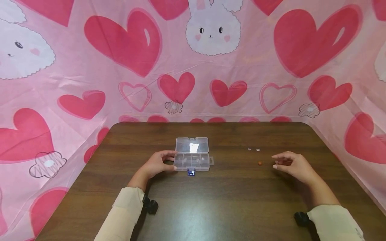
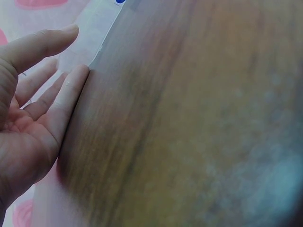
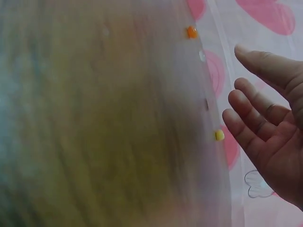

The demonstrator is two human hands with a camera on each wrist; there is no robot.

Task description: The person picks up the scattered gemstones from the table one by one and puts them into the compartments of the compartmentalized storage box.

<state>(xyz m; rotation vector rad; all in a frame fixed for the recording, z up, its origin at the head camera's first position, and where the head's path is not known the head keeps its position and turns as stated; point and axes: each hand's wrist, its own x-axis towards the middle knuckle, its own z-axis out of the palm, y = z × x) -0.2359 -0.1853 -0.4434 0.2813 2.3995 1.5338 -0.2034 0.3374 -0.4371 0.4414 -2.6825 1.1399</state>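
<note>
A clear plastic compartment box [image 1: 191, 162] lies on the table with its lid [image 1: 184, 145] raised behind it. A blue latch [image 1: 191, 172] hangs at its front. At the box's left side, my left hand [image 1: 157, 163] has its thumb and fingers spread, the tips at the box's edge. My right hand [image 1: 297, 167] is just above the table, fingers apart and holding nothing. Left of it lies a small orange bead [image 1: 260, 163]. Two tiny pale pieces [image 1: 257, 150] sit farther back. The right wrist view also shows a yellow bead [image 3: 219, 135] near the fingertips.
The brown wooden table [image 1: 193, 207] reaches back to a pink cloth [image 1: 193, 63] printed with hearts and rabbits, which also hangs along both sides. A clear hanging tab [image 1: 211, 160] sticks out from the box's right end.
</note>
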